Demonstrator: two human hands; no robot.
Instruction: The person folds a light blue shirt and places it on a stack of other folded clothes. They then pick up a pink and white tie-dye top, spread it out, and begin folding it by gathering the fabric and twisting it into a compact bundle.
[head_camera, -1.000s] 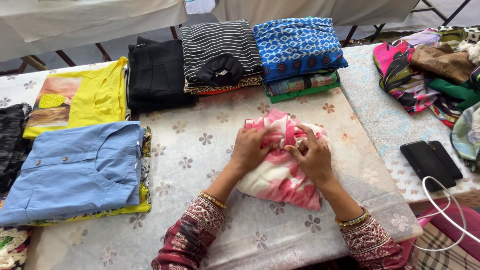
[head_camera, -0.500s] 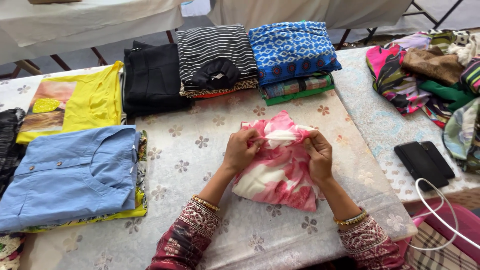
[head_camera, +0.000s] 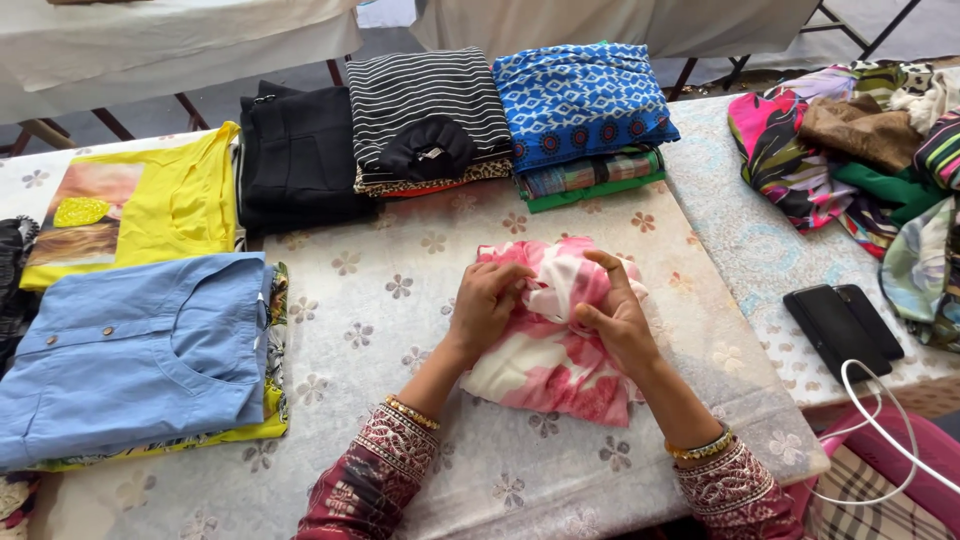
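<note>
A pink, red and white patterned garment (head_camera: 545, 355) lies partly folded on the floral table cover (head_camera: 390, 330) in front of me. My left hand (head_camera: 487, 303) grips its upper left edge. Beside it, my right hand (head_camera: 615, 315) pinches the cloth near the top middle, index finger raised. Both wrists carry gold bangles above patterned maroon sleeves.
Folded piles line the back: a yellow top (head_camera: 160, 205), black clothes (head_camera: 300, 155), a striped pile (head_camera: 425, 120), a blue patterned pile (head_camera: 580, 105). A blue shirt (head_camera: 135, 355) lies left. Loose colourful clothes (head_camera: 850, 150) heap at right, with two dark phones (head_camera: 840, 320) and a white cable (head_camera: 870, 410).
Both hands shifted on the pink garment, from pressing its top together to gripping and pinching the cloth; the bundle looks a little more gathered. The camera view moved slightly.
</note>
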